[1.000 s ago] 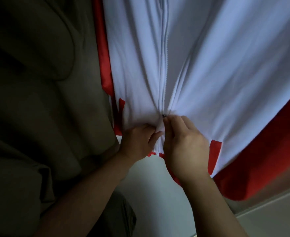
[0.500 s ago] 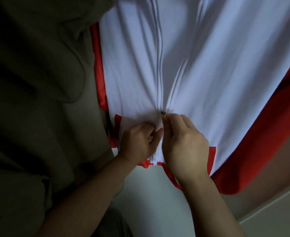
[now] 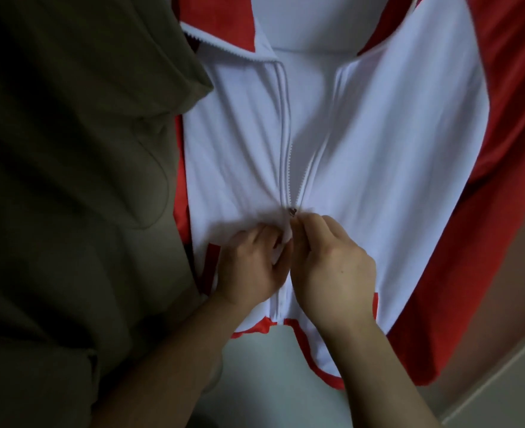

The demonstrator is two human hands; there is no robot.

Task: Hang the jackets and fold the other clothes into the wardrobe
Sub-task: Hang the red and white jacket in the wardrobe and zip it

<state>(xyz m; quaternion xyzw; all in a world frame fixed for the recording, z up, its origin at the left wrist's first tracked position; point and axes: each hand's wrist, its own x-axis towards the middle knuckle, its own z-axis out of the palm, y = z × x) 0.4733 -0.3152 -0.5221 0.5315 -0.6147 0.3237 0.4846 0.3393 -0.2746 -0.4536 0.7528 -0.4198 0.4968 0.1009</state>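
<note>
The white and red jacket point(image 3: 363, 149) hangs beside a dark olive garment point(image 3: 69, 180), its front open above the zipper slider point(image 3: 292, 211); the cloth looks light, soft and slack, so it is best held taut near the hem. The left hand point(image 3: 251, 267) pinches the fabric edge below the slider; the right hand point(image 3: 335, 267) has its grip pressed together at the slider.

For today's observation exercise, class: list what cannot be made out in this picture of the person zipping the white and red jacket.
- Head view: the hanger and rail are cut off by the top edge.
- The zipper slider is too small to show its pull tab, which the right hand covers.
- The left hand hides the white and red jacket fabric it pinches.
- The dark green garment is too shadowed to identify.
</note>
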